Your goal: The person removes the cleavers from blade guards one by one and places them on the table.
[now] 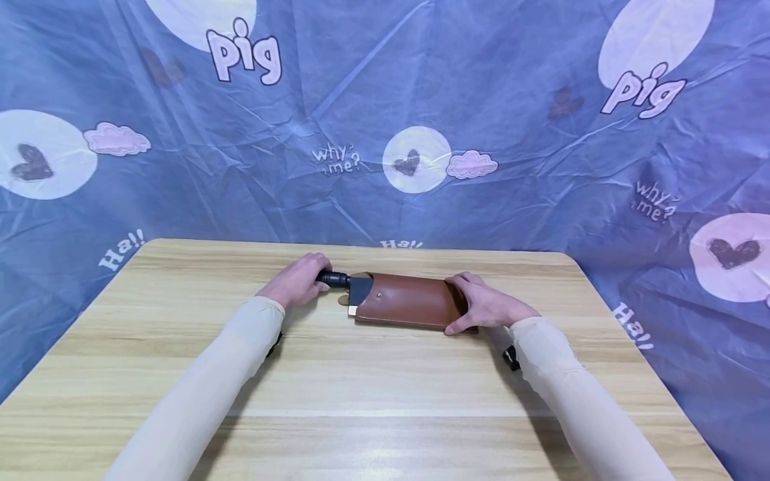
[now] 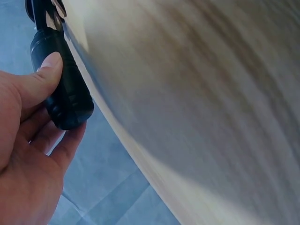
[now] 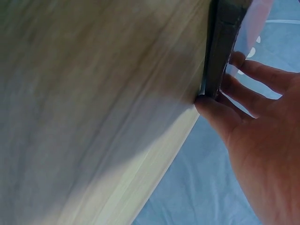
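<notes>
A brown leather sheath (image 1: 415,300) lies across the wooden table, a metal snap showing near its left, open end. Out of that end comes a short part of a dark cleaver blade (image 1: 359,291) with a bright lower edge; the rest is hidden inside. The cleaver's black handle (image 2: 70,89) is gripped by my left hand (image 1: 302,279), thumb on one side and fingers on the other in the left wrist view. At the sheath's right end, my right hand (image 1: 484,304) holds it between thumb and fingers. The right wrist view shows the sheath's end (image 3: 224,47) edge-on, dark, between the thumb and fingers.
The light wooden table (image 1: 385,387) reaches back to a blue printed cloth (image 1: 373,100) hanging behind it. A small tan flap (image 1: 343,300) shows beside the sheath's mouth. Dark straps (image 1: 511,358) sit under both wrists.
</notes>
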Demonstrator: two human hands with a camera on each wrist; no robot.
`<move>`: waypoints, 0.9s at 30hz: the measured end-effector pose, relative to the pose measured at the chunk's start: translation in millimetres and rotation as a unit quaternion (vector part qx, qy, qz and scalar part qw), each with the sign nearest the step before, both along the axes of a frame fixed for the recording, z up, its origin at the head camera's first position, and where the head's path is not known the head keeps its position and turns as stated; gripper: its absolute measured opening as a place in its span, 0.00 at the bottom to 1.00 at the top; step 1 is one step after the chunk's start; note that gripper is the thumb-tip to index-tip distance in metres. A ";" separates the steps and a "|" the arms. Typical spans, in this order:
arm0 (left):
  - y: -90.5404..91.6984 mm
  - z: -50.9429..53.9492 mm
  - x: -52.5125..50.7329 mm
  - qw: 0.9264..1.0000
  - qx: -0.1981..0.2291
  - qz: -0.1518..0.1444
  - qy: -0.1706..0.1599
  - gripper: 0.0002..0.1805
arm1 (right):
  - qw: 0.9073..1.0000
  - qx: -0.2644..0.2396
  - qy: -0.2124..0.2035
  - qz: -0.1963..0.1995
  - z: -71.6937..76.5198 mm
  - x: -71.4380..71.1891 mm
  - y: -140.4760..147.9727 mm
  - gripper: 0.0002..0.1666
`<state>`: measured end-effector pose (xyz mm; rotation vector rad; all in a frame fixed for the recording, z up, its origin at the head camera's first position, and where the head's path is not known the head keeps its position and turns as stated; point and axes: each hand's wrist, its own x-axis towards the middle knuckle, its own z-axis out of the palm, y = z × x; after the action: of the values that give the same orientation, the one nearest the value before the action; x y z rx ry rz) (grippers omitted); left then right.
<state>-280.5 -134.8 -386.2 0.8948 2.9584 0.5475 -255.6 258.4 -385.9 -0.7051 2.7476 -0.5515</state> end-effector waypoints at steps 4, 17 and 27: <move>-0.9 1.0 -0.5 1.000 0.004 -0.001 0.004 0.15 | 1.000 0.001 0.001 -0.001 0.1 0.1 0.5 0.68; -4.0 -1.8 1.7 1.000 0.004 -0.013 0.017 0.16 | 1.000 -0.003 0.004 0.000 0.0 2.6 1.4 0.67; -5.8 -4.3 2.8 1.000 0.004 -0.011 0.016 0.15 | 1.000 0.000 0.005 0.003 1.2 3.2 0.9 0.67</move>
<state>-277.8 -140.6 -390.5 0.9446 2.9724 0.5488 -252.4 259.3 -384.7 -0.7168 2.7543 -0.5487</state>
